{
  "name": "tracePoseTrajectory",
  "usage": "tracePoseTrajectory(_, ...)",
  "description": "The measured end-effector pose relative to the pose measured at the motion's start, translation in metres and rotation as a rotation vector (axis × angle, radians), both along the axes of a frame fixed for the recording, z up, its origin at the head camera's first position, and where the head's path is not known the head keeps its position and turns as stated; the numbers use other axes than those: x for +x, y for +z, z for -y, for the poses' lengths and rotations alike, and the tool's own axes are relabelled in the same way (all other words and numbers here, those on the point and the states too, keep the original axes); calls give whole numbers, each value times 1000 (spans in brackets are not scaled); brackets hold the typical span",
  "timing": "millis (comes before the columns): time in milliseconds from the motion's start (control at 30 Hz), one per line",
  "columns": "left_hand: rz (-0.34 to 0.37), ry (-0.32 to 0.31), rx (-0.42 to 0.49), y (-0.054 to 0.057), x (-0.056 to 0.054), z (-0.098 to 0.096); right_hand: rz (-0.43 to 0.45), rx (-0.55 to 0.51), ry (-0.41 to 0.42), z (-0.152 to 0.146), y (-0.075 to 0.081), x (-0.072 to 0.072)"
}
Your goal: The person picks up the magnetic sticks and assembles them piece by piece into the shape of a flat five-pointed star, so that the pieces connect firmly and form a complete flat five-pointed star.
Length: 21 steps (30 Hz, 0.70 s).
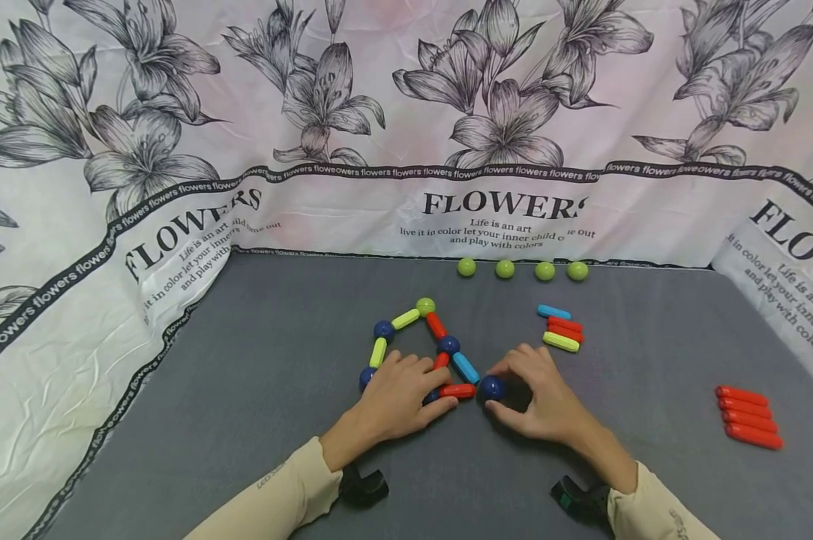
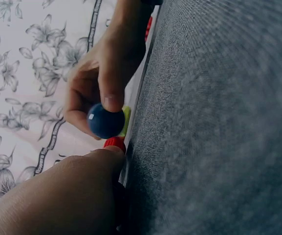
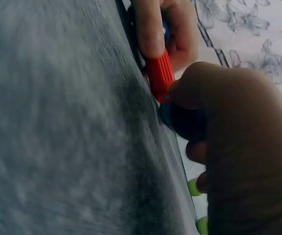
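Observation:
A frame of building sticks and balls lies on the grey table. It has a green ball [image 1: 425, 306] at its far corner, a blue ball [image 1: 383, 330] at its left, yellow sticks [image 1: 405, 319], red sticks and a light blue stick [image 1: 466, 368]. My left hand [image 1: 400, 394] covers its near side, with thumb and fingers pinching where a red stick [image 1: 457, 391] meets a blue ball. The thumb presses on the red stick in the right wrist view. My right hand [image 1: 541, 394] pinches another blue ball [image 2: 105, 120] between thumb and fingers, close to the free ends of the red and light blue sticks.
Several green balls [image 1: 505, 269] stand in a row along the back edge. Right of the frame lie a light blue stick [image 1: 553, 311], red sticks [image 1: 565, 329] and a yellow stick [image 1: 560, 342]. Several red sticks [image 1: 749, 418] lie at far right. A flowered cloth [image 1: 352, 210] hangs behind.

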<state>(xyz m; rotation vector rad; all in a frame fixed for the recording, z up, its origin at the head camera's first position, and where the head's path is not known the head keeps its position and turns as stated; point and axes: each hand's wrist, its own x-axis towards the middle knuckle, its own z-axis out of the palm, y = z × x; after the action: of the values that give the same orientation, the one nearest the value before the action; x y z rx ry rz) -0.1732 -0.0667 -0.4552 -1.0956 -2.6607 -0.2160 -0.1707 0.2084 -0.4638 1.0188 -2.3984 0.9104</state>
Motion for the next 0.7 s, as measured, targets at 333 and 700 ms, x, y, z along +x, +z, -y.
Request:
tracePoseTrajectory(333,16,4,-8,2,0,0,20,24,-8,6,-1,2)
tracePoseTrajectory(700,25,5,-4,2,0,0,57,17,-21,7,-2,4)
